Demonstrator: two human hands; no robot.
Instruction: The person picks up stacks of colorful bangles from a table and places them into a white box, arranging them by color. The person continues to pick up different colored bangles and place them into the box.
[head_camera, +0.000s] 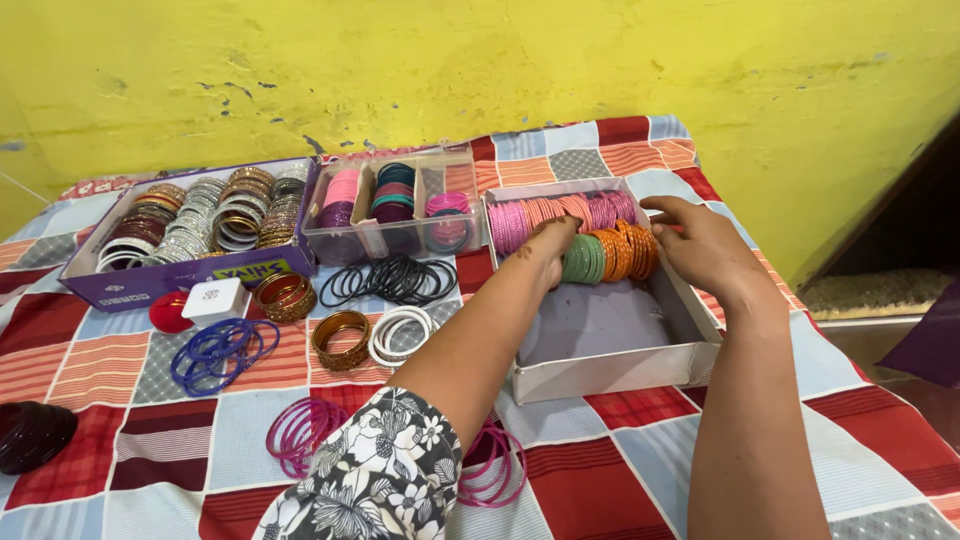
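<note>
Both my hands reach into a white cardboard box (610, 372) on the checked cloth. My left hand (549, 245) presses on the left end of a short row of green bangles (582, 259) and orange bangles (624, 252). Against the right end of that row rests my right hand (700, 243), fingers curled over the orange ones. Behind them a row of pink bangles (560, 214) stands along the box's far wall. The near half of the box floor is bare.
A purple box (180, 272) of metallic bangles and a clear plastic box (385, 238) of coloured bangles stand at the back left. Loose black bangles (390, 280), gold, white, blue and magenta bangles (300, 432) lie on the cloth. A yellow wall rises behind.
</note>
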